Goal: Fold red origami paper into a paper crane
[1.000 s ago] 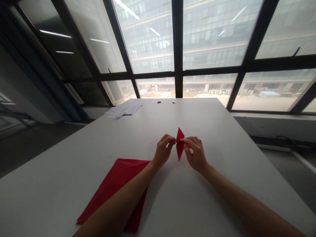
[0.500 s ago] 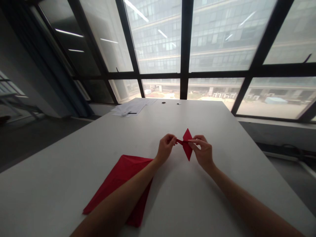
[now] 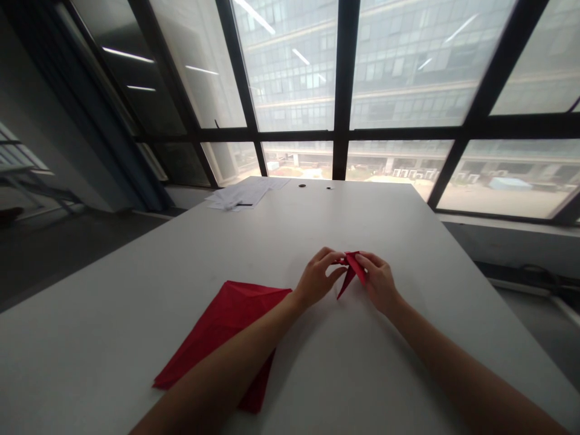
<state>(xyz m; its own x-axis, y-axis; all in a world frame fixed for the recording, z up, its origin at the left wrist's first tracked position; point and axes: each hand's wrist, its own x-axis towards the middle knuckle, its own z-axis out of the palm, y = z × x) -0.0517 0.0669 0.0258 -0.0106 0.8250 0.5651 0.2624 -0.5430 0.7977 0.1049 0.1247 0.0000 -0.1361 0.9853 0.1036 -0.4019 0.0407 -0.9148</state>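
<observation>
Both grips pinching folded red paper (image 3: 350,273), left hand (image 3: 318,279), right hand (image 3: 379,281), white table (image 3: 136,290)

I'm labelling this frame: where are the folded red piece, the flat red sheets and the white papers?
Folded piece (image 3: 345,285): head view, lower tip.
Red sheets (image 3: 217,329): head view, middle of top sheet.
White papers (image 3: 240,194): head view, stack's middle.

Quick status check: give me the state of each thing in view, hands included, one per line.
Small red folded paper: folded to a point, pinched between both hands, above the table.
Left hand: fingers closed on the small paper.
Right hand: fingers closed on the small paper.
Large red paper: lying flat on the table, creased, partly under the left forearm.
White papers: loosely stacked at the table's far edge.
Table: white, bearing all of these.
</observation>
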